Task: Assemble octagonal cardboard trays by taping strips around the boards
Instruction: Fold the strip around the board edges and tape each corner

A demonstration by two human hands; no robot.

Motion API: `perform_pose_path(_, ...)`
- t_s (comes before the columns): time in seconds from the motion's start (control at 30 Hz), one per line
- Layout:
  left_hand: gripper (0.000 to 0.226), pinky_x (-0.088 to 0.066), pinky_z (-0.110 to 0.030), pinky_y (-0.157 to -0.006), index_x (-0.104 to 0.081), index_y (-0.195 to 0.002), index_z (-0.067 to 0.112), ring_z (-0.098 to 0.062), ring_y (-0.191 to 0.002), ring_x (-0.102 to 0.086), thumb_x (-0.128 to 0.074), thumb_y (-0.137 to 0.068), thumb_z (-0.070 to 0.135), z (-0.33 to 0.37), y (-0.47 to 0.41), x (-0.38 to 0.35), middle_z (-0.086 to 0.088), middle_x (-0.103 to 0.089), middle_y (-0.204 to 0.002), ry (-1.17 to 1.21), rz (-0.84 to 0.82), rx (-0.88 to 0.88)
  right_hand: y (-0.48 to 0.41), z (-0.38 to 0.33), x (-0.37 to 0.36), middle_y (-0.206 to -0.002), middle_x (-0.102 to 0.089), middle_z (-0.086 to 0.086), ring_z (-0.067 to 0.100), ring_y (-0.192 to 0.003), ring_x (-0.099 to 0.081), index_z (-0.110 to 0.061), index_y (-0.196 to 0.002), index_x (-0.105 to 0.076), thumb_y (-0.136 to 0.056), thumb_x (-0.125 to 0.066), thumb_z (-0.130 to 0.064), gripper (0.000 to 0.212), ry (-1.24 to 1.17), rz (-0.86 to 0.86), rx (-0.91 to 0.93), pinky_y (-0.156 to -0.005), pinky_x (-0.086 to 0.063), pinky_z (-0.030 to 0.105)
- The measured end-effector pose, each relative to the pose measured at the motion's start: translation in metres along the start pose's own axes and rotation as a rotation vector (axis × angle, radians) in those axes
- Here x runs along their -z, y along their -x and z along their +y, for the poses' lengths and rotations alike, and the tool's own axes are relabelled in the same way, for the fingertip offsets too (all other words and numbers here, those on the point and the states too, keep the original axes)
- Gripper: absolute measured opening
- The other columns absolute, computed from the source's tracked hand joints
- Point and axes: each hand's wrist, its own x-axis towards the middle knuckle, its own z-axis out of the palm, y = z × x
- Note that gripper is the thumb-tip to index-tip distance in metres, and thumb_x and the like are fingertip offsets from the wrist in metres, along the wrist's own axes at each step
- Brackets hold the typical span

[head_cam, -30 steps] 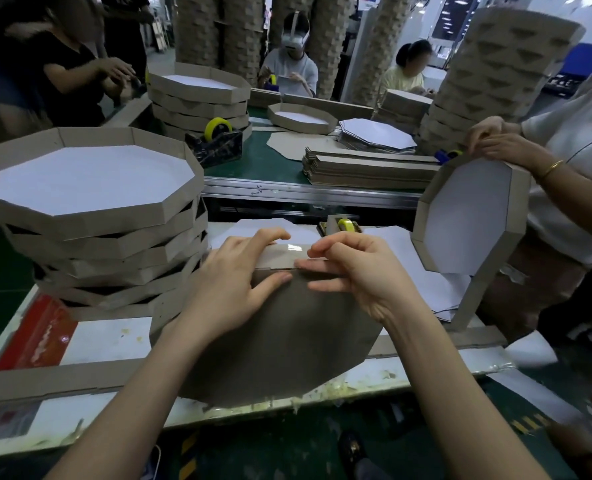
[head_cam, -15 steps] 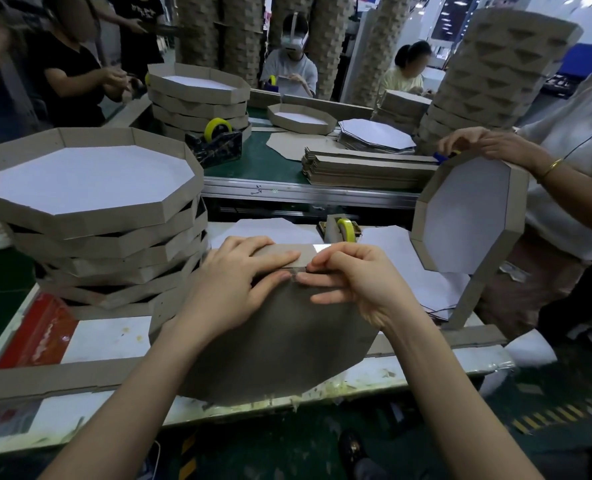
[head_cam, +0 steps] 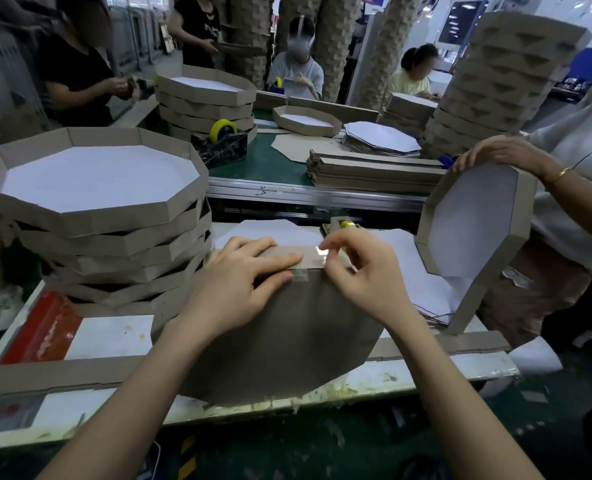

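Head | left hand (head_cam: 239, 289) flat on strip (head_cam: 306, 257) along board (head_cam: 287, 341) | right hand (head_cam: 363, 282) pinching tape (head_cam: 323, 252)

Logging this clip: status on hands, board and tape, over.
Left hand flat, pressing cardboard strip against octagonal board. Right hand pinching clear tape at the seam. Stack of finished trays close on the left, not obstructing.

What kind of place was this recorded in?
Likely a packaging workshop's hand-assembly line: stacked octagonal cardboard trays, a green conveyor belt with a tape dispenser, and several workers at it.
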Motion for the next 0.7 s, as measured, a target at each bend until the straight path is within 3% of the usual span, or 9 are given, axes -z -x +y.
perform_pose_path(0.07, 0.033, -0.033, -0.039, -0.098, -0.052, -0.129, 0.054, -0.016, -0.124, -0.039, -0.048, -0.096, 0.049, 0.002, -0.001, 0.0, 0.009, -0.052, -0.139, -0.002, -0.007, 0.001, 0.005, 0.009, -0.004, -0.092, -0.065, -0.008, 0.015, -0.087, -0.055, -0.015, -0.096, -0.072, -0.08, -0.075, -0.026, 0.02, 0.117, -0.085, 0.216, -0.078, -0.044, 0.025)
perform_pose_path(0.17, 0.04, -0.037, -0.044, -0.099, -0.051, -0.129, 0.053, -0.019, -0.124, -0.042, -0.041, -0.091, 0.055, 0.005, -0.001, 0.001, 0.008, -0.054, -0.137, 0.01, -0.01, 0.01, 0.009, 0.019, -0.013, -0.104, -0.063, 0.004, 0.02, -0.099, -0.051, -0.012, -0.104, -0.072, -0.077, -0.083, -0.031, 0.035, 0.192, -0.152, 0.296, -0.089, -0.042, 0.027)
perform_pose_path(0.37, 0.033, -0.034, -0.039, -0.096, -0.053, -0.128, 0.054, -0.018, -0.124, -0.041, -0.048, -0.096, 0.05, 0.005, 0.002, 0.001, 0.006, -0.054, -0.138, 0.003, 0.0, 0.004, 0.006, 0.019, -0.017, -0.088, -0.054, 0.002, 0.01, -0.091, -0.042, -0.013, -0.087, -0.08, -0.085, -0.077, -0.018, 0.006, 0.056, -0.006, 0.321, -0.075, -0.039, 0.021)
perform_pose_path(0.7, 0.039, -0.031, -0.036, -0.094, -0.051, -0.126, 0.058, -0.013, -0.122, -0.039, -0.037, -0.09, 0.053, 0.008, 0.004, 0.001, 0.011, -0.053, -0.137, 0.032, -0.016, 0.016, 0.009, 0.025, -0.018, -0.091, -0.043, -0.004, 0.022, -0.083, -0.048, -0.013, -0.084, -0.08, -0.085, -0.072, -0.024, 0.014, -0.045, -0.084, 0.31, -0.073, -0.039, 0.023)
